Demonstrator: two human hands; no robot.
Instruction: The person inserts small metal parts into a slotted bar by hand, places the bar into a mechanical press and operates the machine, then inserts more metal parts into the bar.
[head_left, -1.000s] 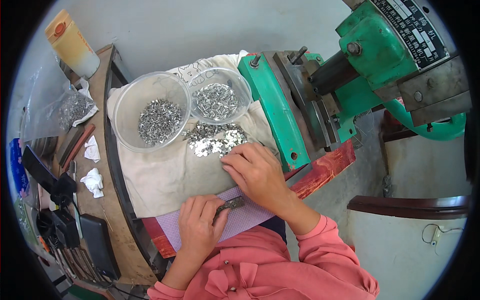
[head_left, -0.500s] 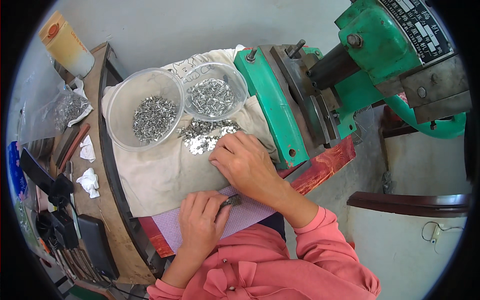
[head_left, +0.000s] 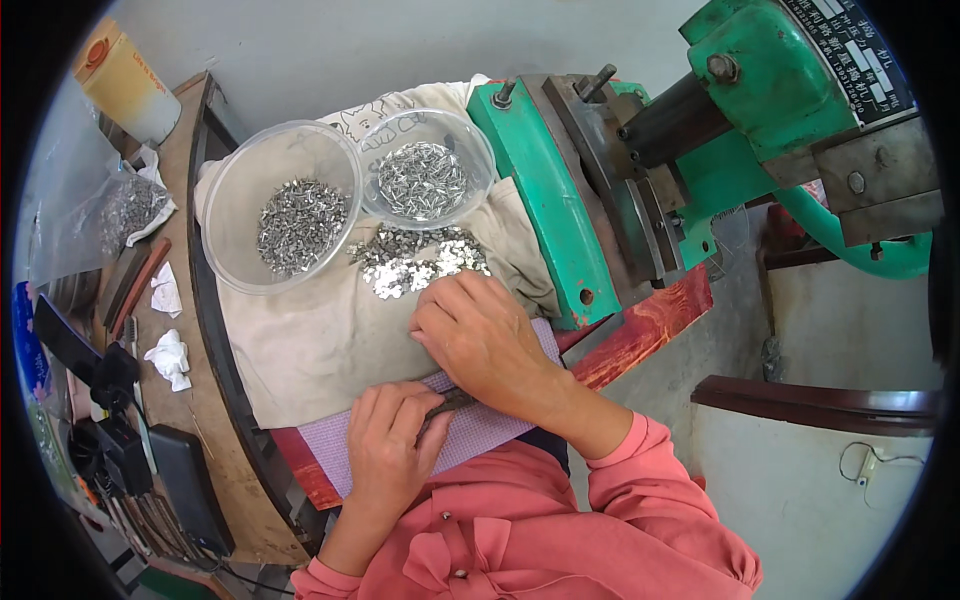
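Note:
My left hand [head_left: 393, 435] is closed around a dark, narrow piece [head_left: 452, 401], one end of which sticks out toward my right wrist; its kind does not show. Curled just in front of the loose pile of small shiny metal parts [head_left: 420, 268] is my right hand [head_left: 470, 335], its fingertips bent down and together, hiding whatever they hold. Beyond the pile stand two clear plastic tubs: the larger tub [head_left: 222, 243] holds small grey metal pieces [head_left: 300, 225], the smaller tub [head_left: 478, 190] thin silvery pieces [head_left: 420, 180]. The pile lies on a beige cloth [head_left: 290, 350].
A green press [head_left: 560, 220] rises at the right, on a red board [head_left: 650, 330]. The wooden side table [head_left: 230, 480] at the left carries a plastic bag of metal parts [head_left: 130, 210], crumpled tissue [head_left: 168, 358], a black case [head_left: 190, 490] and a yellow-white container [head_left: 130, 85].
My right hand has drawn slightly back from the pile toward me. The dark piece in my left hand now shows as a narrower strip. The whole view has shifted a little.

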